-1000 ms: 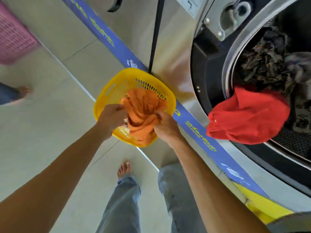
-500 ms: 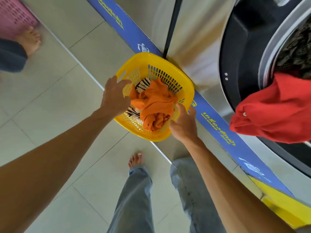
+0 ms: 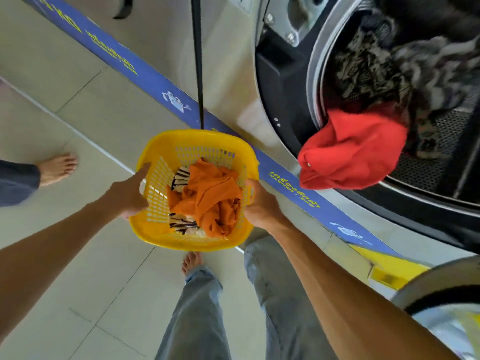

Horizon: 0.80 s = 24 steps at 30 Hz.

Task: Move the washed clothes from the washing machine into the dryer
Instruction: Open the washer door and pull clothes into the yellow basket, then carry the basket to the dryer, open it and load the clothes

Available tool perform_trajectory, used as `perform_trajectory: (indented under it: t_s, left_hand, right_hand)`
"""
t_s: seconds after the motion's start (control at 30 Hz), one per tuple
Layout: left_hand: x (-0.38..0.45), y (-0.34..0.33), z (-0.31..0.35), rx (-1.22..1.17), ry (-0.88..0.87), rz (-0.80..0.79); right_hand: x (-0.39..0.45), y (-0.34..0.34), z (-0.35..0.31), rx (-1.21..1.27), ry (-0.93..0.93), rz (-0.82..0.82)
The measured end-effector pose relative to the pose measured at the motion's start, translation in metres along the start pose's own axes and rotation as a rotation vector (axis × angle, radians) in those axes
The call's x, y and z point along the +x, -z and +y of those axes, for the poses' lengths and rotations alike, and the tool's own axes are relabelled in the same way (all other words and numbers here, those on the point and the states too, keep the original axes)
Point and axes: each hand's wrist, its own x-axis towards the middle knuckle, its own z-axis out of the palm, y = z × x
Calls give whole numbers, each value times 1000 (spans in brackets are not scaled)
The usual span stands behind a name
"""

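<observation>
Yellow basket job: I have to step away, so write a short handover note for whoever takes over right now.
Left hand: on the left wall of the yellow slotted plastic basket, forefinger along the rim; a full grip cannot be confirmed.
Right hand: grips the basket's right rim.
In the basket: an orange cloth over a black-and-cream striped piece.
Red garment: hanging out of the open steel washer drum.
Dark patterned laundry: inside the drum.
Done: two pieces unloaded.
Left: empty the drum, load the dryer.

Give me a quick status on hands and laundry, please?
Both hands, left and right, on yellow basket. Orange garment inside. Red garment hanging from drum.
</observation>
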Motion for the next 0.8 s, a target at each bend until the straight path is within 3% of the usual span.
perform_trajectory:
  t_s: [0.23, 0.57, 0.8]
  left_hand:
    - [-113, 7, -6, -149, -115, -27]
    - [-215, 12, -16, -102, -236, -41]
    - [-275, -1, 15, 31, -422, -7]
  right_hand:
    - [-112, 27, 19, -17, -49, 105]
    - [-212, -5, 55, 70, -63, 209]
    - [-296, -23, 103, 184, -102, 411]
